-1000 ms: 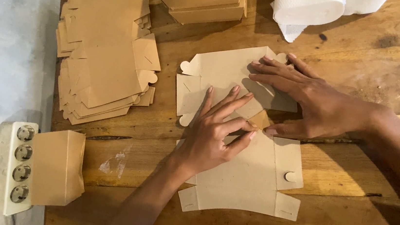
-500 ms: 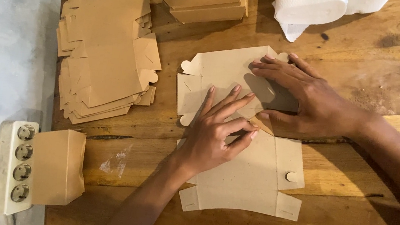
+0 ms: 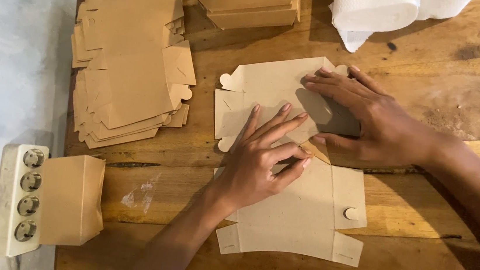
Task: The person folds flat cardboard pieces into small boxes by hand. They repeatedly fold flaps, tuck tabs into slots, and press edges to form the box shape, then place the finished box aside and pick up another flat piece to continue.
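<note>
A flat brown cardboard box blank (image 3: 296, 217) lies spread on the wooden table (image 3: 415, 269). My left hand (image 3: 261, 160) rests palm down on its middle, fingers spread and pressing along a fold line. My right hand (image 3: 364, 120) lies across the blank's upper right part, lifting and folding a side flap inward under the fingers. Neither hand closes around anything else.
A stack of flat brown blanks (image 3: 130, 60) lies at the left. Folded cardboard boxes (image 3: 247, 0) stand at the top edge, beside a white paper roll (image 3: 381, 10). A white power strip (image 3: 19, 207) and an assembled brown box (image 3: 72, 198) sit at the lower left.
My right hand has folded the upper right flap further inward over the blank. My left hand has stayed pressed on the middle.
</note>
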